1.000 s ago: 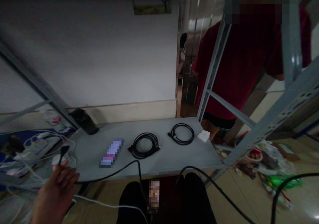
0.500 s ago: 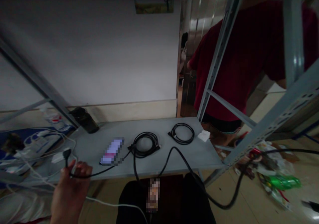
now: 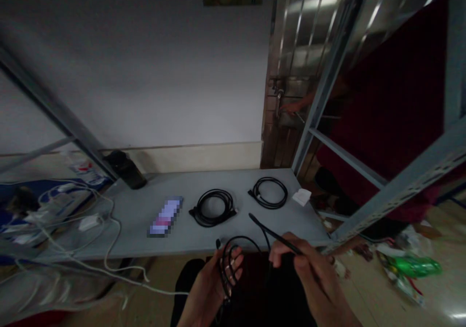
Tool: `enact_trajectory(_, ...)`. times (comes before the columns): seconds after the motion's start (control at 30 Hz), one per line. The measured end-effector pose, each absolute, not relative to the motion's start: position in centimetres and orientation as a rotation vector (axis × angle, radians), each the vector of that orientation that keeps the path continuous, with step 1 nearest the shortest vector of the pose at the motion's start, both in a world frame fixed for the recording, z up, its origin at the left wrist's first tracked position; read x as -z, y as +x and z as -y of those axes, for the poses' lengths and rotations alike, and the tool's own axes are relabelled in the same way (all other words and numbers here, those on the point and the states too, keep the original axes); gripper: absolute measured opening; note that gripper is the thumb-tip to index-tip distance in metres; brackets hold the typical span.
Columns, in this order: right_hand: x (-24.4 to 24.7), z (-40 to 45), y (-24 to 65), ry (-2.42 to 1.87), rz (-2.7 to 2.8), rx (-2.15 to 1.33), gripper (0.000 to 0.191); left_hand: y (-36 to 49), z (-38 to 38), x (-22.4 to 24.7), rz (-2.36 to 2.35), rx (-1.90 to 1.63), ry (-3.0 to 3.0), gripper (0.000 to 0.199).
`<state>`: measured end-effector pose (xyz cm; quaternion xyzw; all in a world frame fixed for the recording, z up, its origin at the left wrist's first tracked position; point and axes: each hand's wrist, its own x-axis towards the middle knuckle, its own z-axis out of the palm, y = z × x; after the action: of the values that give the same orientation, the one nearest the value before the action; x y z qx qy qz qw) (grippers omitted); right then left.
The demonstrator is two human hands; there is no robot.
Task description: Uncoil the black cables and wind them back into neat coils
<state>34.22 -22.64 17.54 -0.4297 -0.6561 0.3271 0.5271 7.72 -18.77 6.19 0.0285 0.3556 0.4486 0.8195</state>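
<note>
A broad white wall stands behind a flat grey desktop; at its near edge, a looped, flexible black cable spans between the hands, loops by the left, straight length by the right; the left hand curls its fingers round the loops; the right hand pinches the straight length, which slants leftward and away, over the desktop.
</note>
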Motion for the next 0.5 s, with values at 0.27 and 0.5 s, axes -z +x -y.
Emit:
enact_trajectory(0.27,-14.8,20.5,30.3,-1.093,2.013,-0.811,0.021,8.0,17.1,-9.3,-0.702,-0.989,0.133,0.018)
enact_trajectory(0.5,-10.3,19.1,28.1,-1.152,1.997,-0.837,0.029,9.7,14.7,-13.8,-0.618,-0.999,0.08,0.043)
